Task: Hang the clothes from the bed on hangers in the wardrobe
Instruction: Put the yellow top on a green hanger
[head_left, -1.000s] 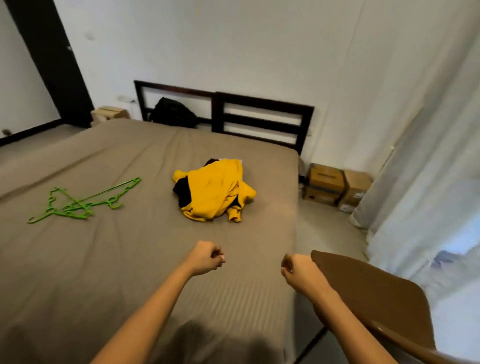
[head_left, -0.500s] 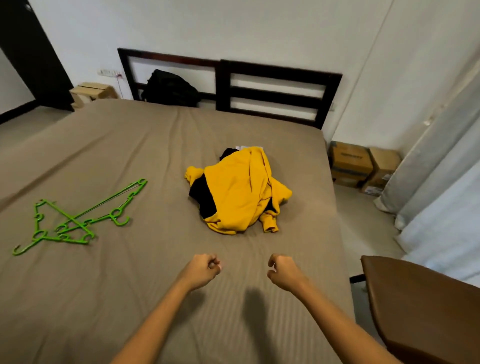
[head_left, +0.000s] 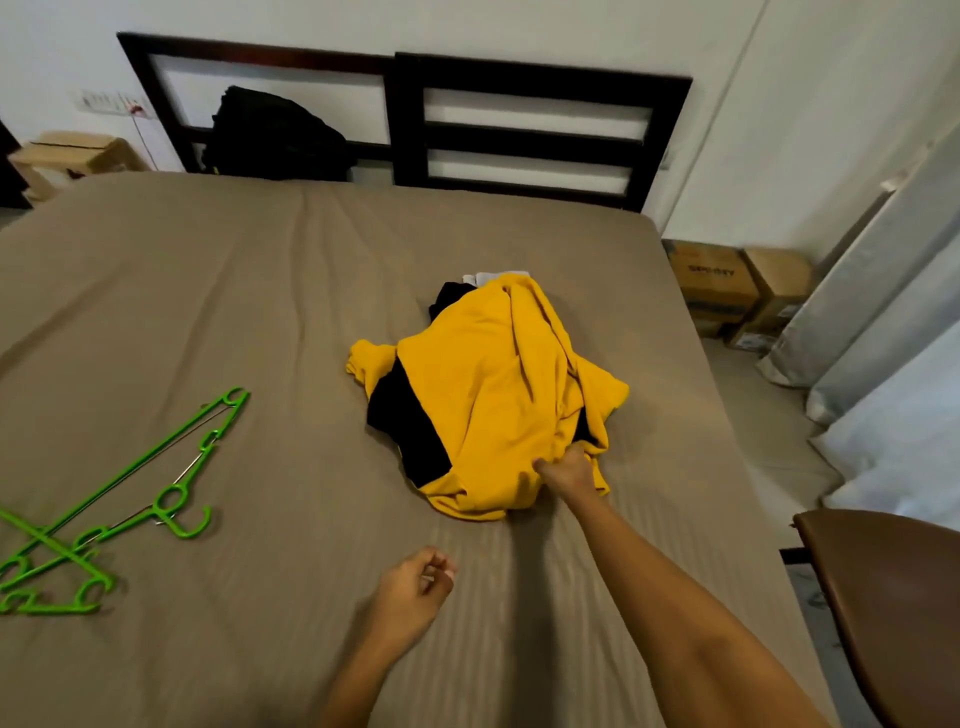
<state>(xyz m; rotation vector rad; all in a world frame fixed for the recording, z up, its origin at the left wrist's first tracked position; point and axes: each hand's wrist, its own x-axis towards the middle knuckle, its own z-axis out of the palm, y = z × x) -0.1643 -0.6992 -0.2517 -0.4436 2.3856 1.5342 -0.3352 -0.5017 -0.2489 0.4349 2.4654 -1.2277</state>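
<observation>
Clothes (head_left: 493, 395), a yellow garment heaped over black and white ones, lay in the middle of the bed (head_left: 260, 312). The right hand (head_left: 569, 470) grasped the pile's near edge, fingers bunched in the yellow fabric. The left hand (head_left: 415, 587) hovered above the bed nearer the person, fingers clenched, holding nothing. Well apart on the left lay green hangers (head_left: 119, 499).

Right arm stretched forward; right hand (head_left: 569, 470) knuckles up, fingers curled into the top (head_left: 488, 395); left forearm reaches less far; left hand (head_left: 415, 592) curled in a loose fist, holding nothing.
</observation>
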